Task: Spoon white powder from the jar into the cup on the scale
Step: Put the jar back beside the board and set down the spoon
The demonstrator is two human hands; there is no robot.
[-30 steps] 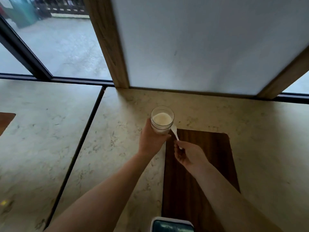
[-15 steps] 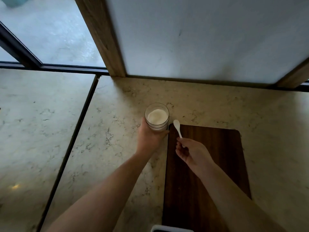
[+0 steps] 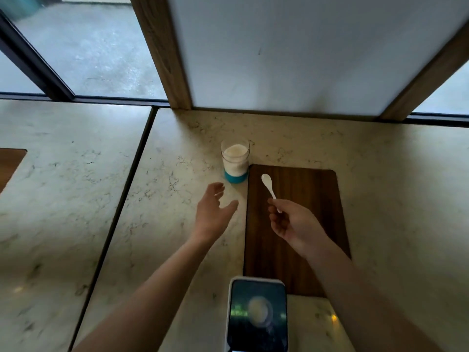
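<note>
A clear glass jar (image 3: 235,161) stands upright on the pale, veined stone worktop (image 3: 106,199), lid off, filled nearly to the rim with fine white powder (image 3: 236,150); a teal band rings its base. It sits just off the 11 o'clock corner of a dark, wood-grained rectangular board (image 3: 304,237) with rounded corners, close to the board's edge, though contact cannot be told.

The left hand (image 3: 212,212) hovers over the worktop at 7 o'clock from the jar, near it but apart, fingers spread and loosely curved, thumb out, holding nothing.

The right hand (image 3: 291,224) is over the board, its fingers pinching the slim handle of a small white spoon (image 3: 269,188), smooth and plastic-looking. The oval bowl points toward 11 o'clock, over the board's upper left part; whether it carries powder cannot be told.

At 6 o'clock, at the bottom edge, lies a flat, glossy dark rectangle with a white rim and rounded corners, the scale (image 3: 257,315). A blurred pale round shape shows in its middle; whether that is the cup cannot be told.

A dark seam (image 3: 121,199) splits the worktop at 9 o'clock. Wooden posts frame a matte white panel (image 3: 304,52) at 12 o'clock.
</note>
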